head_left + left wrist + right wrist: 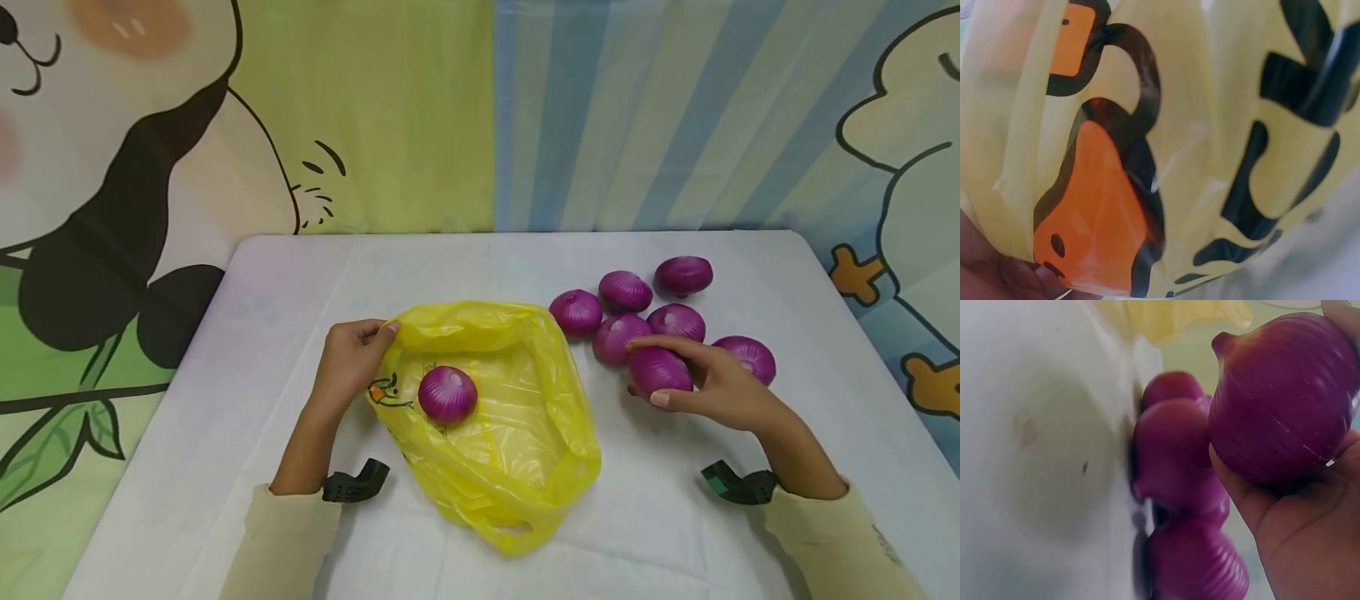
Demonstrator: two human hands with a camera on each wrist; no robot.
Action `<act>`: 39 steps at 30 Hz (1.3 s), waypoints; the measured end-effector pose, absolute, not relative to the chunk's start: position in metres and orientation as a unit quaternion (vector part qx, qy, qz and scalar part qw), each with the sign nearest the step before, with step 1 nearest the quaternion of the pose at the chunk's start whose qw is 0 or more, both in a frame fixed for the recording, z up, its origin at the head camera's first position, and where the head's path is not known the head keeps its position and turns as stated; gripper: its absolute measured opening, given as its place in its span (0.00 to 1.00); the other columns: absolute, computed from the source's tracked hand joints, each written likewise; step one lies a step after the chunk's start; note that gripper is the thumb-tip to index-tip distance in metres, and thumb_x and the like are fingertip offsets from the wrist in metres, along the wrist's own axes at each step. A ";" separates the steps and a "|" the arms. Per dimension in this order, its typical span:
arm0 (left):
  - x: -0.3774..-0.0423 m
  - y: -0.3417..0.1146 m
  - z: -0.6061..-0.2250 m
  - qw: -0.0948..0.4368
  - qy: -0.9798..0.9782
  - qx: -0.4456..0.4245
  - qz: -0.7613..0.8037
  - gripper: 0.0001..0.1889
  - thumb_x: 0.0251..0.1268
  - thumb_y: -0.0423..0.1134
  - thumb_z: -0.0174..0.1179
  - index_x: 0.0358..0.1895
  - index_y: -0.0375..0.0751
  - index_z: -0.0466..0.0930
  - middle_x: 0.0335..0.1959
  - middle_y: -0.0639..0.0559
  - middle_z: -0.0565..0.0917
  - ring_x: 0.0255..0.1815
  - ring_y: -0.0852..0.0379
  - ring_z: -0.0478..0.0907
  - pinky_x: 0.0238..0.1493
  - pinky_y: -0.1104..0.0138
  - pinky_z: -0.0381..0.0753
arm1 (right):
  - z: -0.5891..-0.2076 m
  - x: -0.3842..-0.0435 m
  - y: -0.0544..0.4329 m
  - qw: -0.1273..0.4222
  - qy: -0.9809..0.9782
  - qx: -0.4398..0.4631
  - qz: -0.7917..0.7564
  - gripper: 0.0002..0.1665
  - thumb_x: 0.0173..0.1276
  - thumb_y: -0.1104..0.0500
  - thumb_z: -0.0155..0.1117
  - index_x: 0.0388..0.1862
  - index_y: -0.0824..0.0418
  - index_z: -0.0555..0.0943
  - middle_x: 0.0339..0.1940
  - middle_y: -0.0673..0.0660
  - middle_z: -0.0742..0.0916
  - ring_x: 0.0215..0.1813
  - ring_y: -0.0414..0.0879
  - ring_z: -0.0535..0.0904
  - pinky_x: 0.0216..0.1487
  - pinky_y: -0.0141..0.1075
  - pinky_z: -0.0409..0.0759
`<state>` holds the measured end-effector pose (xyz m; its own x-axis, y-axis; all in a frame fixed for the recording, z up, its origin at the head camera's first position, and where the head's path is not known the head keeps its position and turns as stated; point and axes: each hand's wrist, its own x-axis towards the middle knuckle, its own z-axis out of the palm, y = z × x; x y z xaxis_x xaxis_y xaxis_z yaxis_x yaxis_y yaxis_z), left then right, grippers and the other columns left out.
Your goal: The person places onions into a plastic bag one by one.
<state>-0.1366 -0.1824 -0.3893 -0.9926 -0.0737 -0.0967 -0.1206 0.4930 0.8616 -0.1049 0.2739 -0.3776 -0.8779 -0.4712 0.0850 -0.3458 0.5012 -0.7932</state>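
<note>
While the right hand (pixel 720 385) holds one purple onion (pixel 657 373) in the air, a second onion (pixel 447 395) lies inside the yellow bag (pixel 577 446). The fingers of the right hand are bent around the held onion, with the thumb on its near side, and the right wrist view shows a gap between this onion and the worktop (pixel 465 267). The held onion is outside the bag, to the right of it.

The bag rests on the worktop with its wide mouth upward. At its upper left corner, the left hand (pixel 349 360) pinches the rim between thumb and fingers; in the left wrist view only a part of these fingers is seen, beside the orange and black print.

Concerning the progress, I judge that the work is nearer to its beginning than to its end. Of the eight onions which I can count, one is already in the bag, one is in the hand, and six loose onions (pixel 626 291) are outside, in a group beyond and to the right of the bag.

Farther out, each forearm has a light sleeve (pixel 288 537) and a black device (pixel 356 482) near the wrist. Behind the worktop stands a backdrop (pixel 375 108) with cartoon animals and stripes.
</note>
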 end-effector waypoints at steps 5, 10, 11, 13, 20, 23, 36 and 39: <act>-0.136 -0.183 -0.389 0.027 0.862 -0.059 0.503 0.24 0.70 0.54 0.57 0.50 0.34 0.84 0.38 0.45 0.87 0.35 0.52 0.83 0.32 0.65 0.81 | -0.373 -0.114 0.261 0.092 0.835 -0.269 -0.471 0.39 0.56 0.66 0.74 0.68 0.56 0.73 0.61 0.53 0.79 0.56 0.39 0.75 0.43 0.36 0.82; -0.135 -0.183 -0.386 0.021 0.865 -0.056 0.498 0.24 0.70 0.53 0.57 0.49 0.34 0.85 0.37 0.45 0.87 0.35 0.52 0.83 0.33 0.65 0.81 | -0.366 -0.124 0.246 0.107 0.783 -0.320 -0.523 0.39 0.55 0.72 0.71 0.68 0.61 0.71 0.62 0.56 0.78 0.60 0.46 0.74 0.47 0.39 0.81; -0.135 -0.182 -0.386 0.019 0.866 -0.055 0.497 0.23 0.70 0.53 0.57 0.49 0.34 0.85 0.37 0.45 0.87 0.34 0.52 0.83 0.33 0.65 0.81 | -0.364 -0.125 0.244 0.103 0.775 -0.329 -0.530 0.40 0.54 0.73 0.71 0.67 0.62 0.71 0.62 0.57 0.79 0.60 0.47 0.74 0.47 0.40 0.81; -0.135 -0.182 -0.385 0.015 0.867 -0.052 0.496 0.23 0.70 0.53 0.57 0.49 0.34 0.85 0.37 0.45 0.87 0.34 0.52 0.83 0.32 0.64 0.81 | -0.362 -0.126 0.239 0.097 0.757 -0.346 -0.545 0.40 0.53 0.74 0.71 0.67 0.65 0.71 0.62 0.59 0.79 0.60 0.49 0.75 0.47 0.40 0.81; -0.135 -0.181 -0.385 0.012 0.870 -0.046 0.491 0.23 0.70 0.54 0.57 0.48 0.35 0.85 0.36 0.46 0.88 0.34 0.53 0.83 0.33 0.63 0.80 | -0.357 -0.128 0.229 0.106 0.736 -0.359 -0.564 0.39 0.54 0.73 0.72 0.66 0.67 0.71 0.62 0.62 0.78 0.56 0.52 0.79 0.46 0.43 0.81; -0.134 -0.182 -0.385 0.013 0.869 -0.045 0.492 0.23 0.70 0.54 0.56 0.48 0.36 0.85 0.36 0.46 0.88 0.34 0.53 0.83 0.32 0.63 0.80 | -0.355 -0.131 0.224 0.122 0.723 -0.365 -0.574 0.37 0.57 0.72 0.70 0.66 0.68 0.70 0.61 0.65 0.78 0.54 0.53 0.80 0.47 0.45 0.81; -0.133 -0.183 -0.385 0.018 0.866 -0.044 0.498 0.24 0.70 0.54 0.56 0.49 0.35 0.85 0.37 0.46 0.87 0.35 0.53 0.83 0.33 0.64 0.81 | -0.349 -0.140 0.192 0.181 0.664 -0.385 -0.615 0.35 0.61 0.68 0.69 0.67 0.68 0.69 0.61 0.64 0.75 0.52 0.60 0.80 0.48 0.51 0.80; -0.134 -0.183 -0.384 0.014 0.869 -0.041 0.492 0.23 0.70 0.54 0.56 0.49 0.35 0.85 0.36 0.46 0.88 0.33 0.53 0.83 0.32 0.63 0.80 | -0.349 -0.141 0.183 0.187 0.655 -0.390 -0.619 0.35 0.62 0.67 0.69 0.67 0.68 0.69 0.59 0.65 0.75 0.52 0.61 0.80 0.48 0.51 0.80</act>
<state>-0.1336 -0.1827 -0.3837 -0.9962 -0.0581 -0.0644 -0.0851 0.5123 0.8546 -0.1408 0.1834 -0.3491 -0.6254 -0.7430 0.2383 -0.2795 -0.0719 -0.9575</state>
